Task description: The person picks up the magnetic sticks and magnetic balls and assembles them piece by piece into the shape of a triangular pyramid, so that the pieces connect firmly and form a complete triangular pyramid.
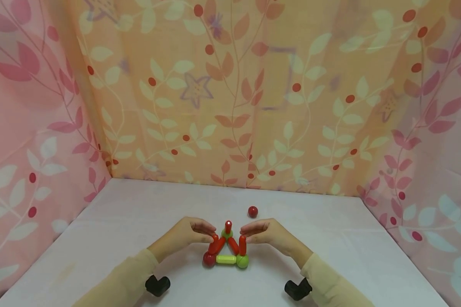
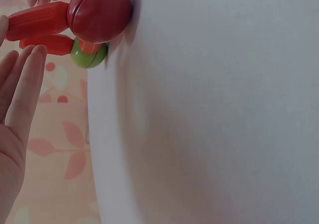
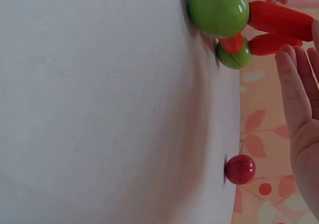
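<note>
A triangle of magnetic rods and balls stands on the table. At its front lies a yellow-green rod between a red ball and a green ball. Two red rods run back to another green ball. Each ball bears an upright red rod. My left hand is beside the left upright rod, thumb at its top and fingers straight. Likewise my right hand has its thumb at the top of the right upright rod, fingers extended. Whether the thumbs press is unclear.
A loose red ball lies behind the triangle, a little to the right. The white tabletop meets patterned cloth walls at the back and both sides. Black wrist mounts show below both forearms.
</note>
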`<state>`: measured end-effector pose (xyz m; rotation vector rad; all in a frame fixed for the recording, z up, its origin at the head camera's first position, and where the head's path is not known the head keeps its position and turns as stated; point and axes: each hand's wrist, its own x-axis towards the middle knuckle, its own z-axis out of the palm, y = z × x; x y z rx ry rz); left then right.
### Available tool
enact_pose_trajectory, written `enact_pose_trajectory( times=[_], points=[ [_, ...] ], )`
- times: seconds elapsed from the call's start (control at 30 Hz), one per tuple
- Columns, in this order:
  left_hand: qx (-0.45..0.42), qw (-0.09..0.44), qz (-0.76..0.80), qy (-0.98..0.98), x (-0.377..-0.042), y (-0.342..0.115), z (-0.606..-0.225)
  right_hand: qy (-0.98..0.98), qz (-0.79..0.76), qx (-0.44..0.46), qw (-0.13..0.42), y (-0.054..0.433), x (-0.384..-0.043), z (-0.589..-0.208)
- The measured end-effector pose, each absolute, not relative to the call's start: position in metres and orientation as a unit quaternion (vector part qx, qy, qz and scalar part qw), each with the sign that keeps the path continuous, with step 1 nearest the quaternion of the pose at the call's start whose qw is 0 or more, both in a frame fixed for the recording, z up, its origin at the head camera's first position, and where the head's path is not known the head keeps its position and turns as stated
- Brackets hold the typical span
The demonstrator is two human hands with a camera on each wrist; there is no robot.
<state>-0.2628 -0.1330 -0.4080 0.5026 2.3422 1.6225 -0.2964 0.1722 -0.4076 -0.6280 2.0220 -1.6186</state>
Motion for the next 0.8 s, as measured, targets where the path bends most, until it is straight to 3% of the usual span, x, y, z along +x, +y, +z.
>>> enact_pose_trajectory(
  times=[0.8],
  points=[
    [0.154,0.128,0.541,0.817,-0.263,-0.124,-0.409,0.761,-0.561,-0.221,0.241,0.158,-0.296,-0.405]
  ],
)
